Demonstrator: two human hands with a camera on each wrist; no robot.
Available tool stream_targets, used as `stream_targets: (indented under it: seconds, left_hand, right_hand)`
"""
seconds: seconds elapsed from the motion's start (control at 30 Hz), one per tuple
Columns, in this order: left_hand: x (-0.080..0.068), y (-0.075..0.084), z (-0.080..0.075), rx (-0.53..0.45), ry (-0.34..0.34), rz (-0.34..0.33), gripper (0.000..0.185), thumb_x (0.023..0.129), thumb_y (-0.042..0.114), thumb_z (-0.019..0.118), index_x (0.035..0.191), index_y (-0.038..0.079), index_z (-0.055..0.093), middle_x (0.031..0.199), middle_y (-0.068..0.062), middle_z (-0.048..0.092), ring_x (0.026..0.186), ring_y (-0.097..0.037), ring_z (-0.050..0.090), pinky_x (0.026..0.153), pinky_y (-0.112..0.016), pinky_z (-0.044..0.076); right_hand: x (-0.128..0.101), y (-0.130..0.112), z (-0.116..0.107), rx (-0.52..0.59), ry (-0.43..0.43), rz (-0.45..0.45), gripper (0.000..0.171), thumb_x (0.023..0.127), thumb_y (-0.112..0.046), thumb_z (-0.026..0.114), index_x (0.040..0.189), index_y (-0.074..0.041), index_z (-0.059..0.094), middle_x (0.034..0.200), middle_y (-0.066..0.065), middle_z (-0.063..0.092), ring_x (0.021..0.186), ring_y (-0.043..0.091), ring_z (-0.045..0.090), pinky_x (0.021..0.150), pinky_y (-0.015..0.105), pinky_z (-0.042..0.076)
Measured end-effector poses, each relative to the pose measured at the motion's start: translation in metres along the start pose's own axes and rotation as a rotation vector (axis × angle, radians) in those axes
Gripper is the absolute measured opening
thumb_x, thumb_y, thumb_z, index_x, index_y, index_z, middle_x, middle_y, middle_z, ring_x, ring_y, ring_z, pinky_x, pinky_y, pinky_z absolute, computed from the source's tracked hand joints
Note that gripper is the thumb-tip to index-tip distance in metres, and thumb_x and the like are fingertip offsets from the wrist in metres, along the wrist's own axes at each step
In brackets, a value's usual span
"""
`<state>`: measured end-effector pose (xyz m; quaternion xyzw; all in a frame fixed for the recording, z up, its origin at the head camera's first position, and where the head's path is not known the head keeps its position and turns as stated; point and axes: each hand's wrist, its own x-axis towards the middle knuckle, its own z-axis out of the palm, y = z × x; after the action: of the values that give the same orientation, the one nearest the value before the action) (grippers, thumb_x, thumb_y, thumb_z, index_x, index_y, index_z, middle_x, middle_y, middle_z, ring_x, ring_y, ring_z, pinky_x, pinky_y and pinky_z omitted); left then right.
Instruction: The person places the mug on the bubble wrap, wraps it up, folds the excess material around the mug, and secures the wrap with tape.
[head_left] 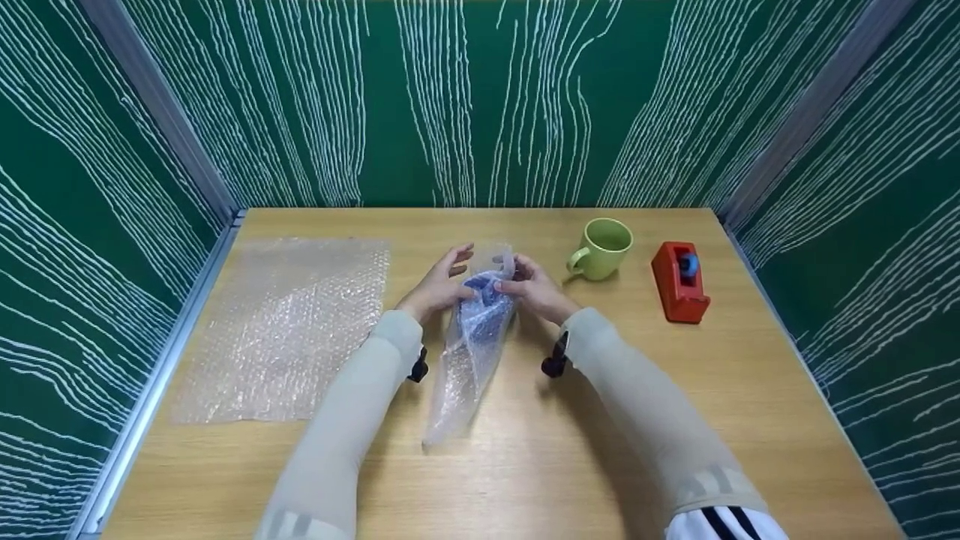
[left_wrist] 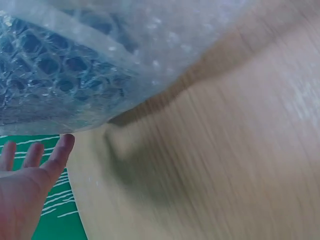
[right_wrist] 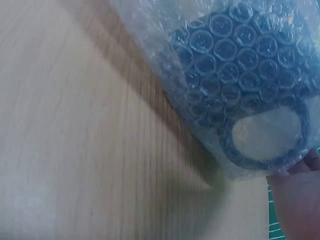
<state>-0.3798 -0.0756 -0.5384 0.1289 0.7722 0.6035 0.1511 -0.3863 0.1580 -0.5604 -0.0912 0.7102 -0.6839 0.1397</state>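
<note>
right hand (head_left: 534,291) pinches wrapped blue mug (head_left: 480,300) | left hand (head_left: 439,285) open beside | mid-table (head_left: 600,420)

- Head view: bright, even light from above, colours clear. Soft, short shadows fall toward 6 o'clock under both forearms and beside the green mug (head_left: 602,248) and red tape dispenser (head_left: 679,282).
- Head view: wide-lens bending curves the wall stripes at 9 and 3 o'clock. A pale sheen lies on the flat bubble wrap sheet (head_left: 281,328).
- Left wrist view: the wooden table (left_wrist: 240,165) is streaked with motion blur; a dark shadow sits at centre.
- Right wrist view: the wood is smeared and soft at 9 o'clock; the wrapped blue mug (right_wrist: 250,95) is sharper, with small glints on its bubbles.
</note>
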Motion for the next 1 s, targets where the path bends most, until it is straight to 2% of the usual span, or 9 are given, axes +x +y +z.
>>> stream_targets:
  seconds: [0.13, 0.23, 0.4, 0.53, 0.7, 0.87, 1.0]
  left_hand:
    - [0.002, 0.002, 0.001, -0.006, -0.027, 0.053, 0.077, 0.094, -0.012, 0.066, 0.164, 0.011, 0.045, 0.169, -0.017, 0.045, 0.158, -0.041, 0.043, 0.128, -0.054, 0.042]
    - [0.001, 0.004, 0.002, -0.015, -0.018, 0.043, 0.065, 0.097, -0.014, 0.062, 0.157, 0.010, 0.055, 0.161, -0.014, 0.054, 0.152, -0.038, 0.050, 0.125, -0.055, 0.046]
    - [0.000, 0.005, 0.003, 0.011, 0.015, 0.030, 0.047, 0.098, -0.013, 0.062, 0.140, 0.007, 0.067, 0.148, -0.013, 0.064, 0.145, -0.036, 0.057, 0.122, -0.054, 0.048]
    - [-0.001, 0.005, 0.006, 0.052, 0.045, 0.024, 0.040, 0.099, -0.012, 0.062, 0.133, 0.008, 0.071, 0.142, -0.013, 0.068, 0.141, -0.035, 0.060, 0.122, -0.052, 0.049]
    - [-0.001, 0.002, 0.009, 0.102, 0.086, 0.026, 0.035, 0.100, -0.010, 0.063, 0.128, 0.008, 0.073, 0.137, -0.013, 0.072, 0.136, -0.033, 0.064, 0.122, -0.050, 0.049]
    - [0.001, 0.000, 0.011, 0.086, 0.113, 0.040, 0.033, 0.099, -0.012, 0.066, 0.125, 0.005, 0.075, 0.131, -0.015, 0.075, 0.126, -0.031, 0.068, 0.118, -0.047, 0.052]
    - [0.001, 0.001, 0.009, 0.067, 0.121, 0.052, 0.031, 0.098, -0.012, 0.067, 0.123, 0.004, 0.077, 0.125, -0.015, 0.077, 0.118, -0.028, 0.070, 0.113, -0.045, 0.056]
  right_hand:
    - [-0.005, -0.003, 0.004, -0.118, 0.050, -0.063, 0.056, 0.093, 0.006, 0.073, 0.147, 0.007, 0.059, 0.143, 0.023, 0.067, 0.124, 0.023, 0.065, 0.109, 0.032, 0.054]
    - [-0.009, -0.006, 0.008, -0.201, 0.097, -0.096, 0.047, 0.091, 0.007, 0.074, 0.137, 0.006, 0.067, 0.134, 0.023, 0.072, 0.122, 0.029, 0.068, 0.114, 0.041, 0.055]
    - [-0.015, -0.011, 0.012, -0.310, 0.144, -0.142, 0.037, 0.092, 0.005, 0.075, 0.129, 0.007, 0.074, 0.129, 0.025, 0.076, 0.122, 0.035, 0.071, 0.113, 0.045, 0.056]
    - [-0.019, -0.012, 0.010, -0.342, 0.123, -0.150, 0.036, 0.094, 0.003, 0.075, 0.130, 0.005, 0.074, 0.130, 0.025, 0.076, 0.123, 0.035, 0.071, 0.114, 0.045, 0.056]
    - [-0.021, -0.012, 0.005, -0.351, 0.079, -0.115, 0.042, 0.093, 0.001, 0.075, 0.135, 0.002, 0.072, 0.131, 0.022, 0.076, 0.121, 0.034, 0.071, 0.113, 0.046, 0.056]
    - [-0.023, -0.014, 0.006, -0.346, 0.080, -0.099, 0.044, 0.092, 0.003, 0.074, 0.135, 0.003, 0.071, 0.133, 0.023, 0.075, 0.123, 0.036, 0.071, 0.113, 0.047, 0.057]
    - [-0.021, -0.016, 0.010, -0.347, 0.089, -0.143, 0.037, 0.091, 0.009, 0.071, 0.128, 0.008, 0.074, 0.133, 0.027, 0.074, 0.124, 0.042, 0.072, 0.111, 0.048, 0.058]
